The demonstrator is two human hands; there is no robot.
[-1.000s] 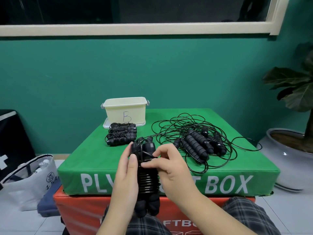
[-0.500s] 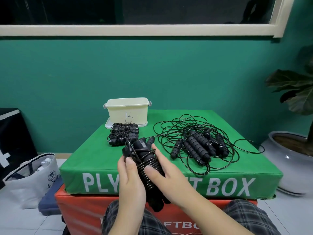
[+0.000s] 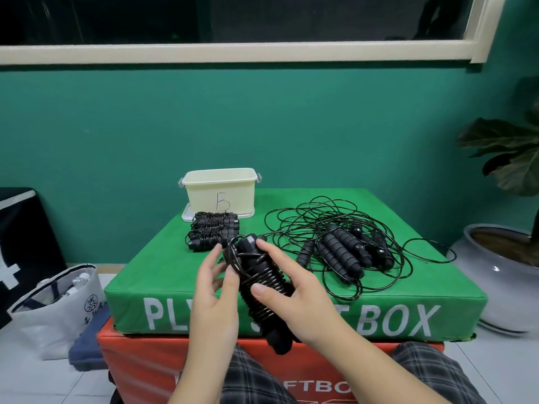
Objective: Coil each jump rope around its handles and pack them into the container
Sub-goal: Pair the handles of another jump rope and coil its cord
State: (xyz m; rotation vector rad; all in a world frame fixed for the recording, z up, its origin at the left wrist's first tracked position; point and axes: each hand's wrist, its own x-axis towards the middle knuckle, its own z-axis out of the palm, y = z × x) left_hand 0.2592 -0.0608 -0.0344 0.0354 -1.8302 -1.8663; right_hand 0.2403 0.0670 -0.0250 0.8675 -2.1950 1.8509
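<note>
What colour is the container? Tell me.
Cream, with a handwritten letter on its front; head view shows the container.

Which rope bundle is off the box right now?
The coiled bundle gripped in the right hand, left hand alongside. The other coiled bundles lie by the container; the loose ropes sprawl on the green box.
</note>
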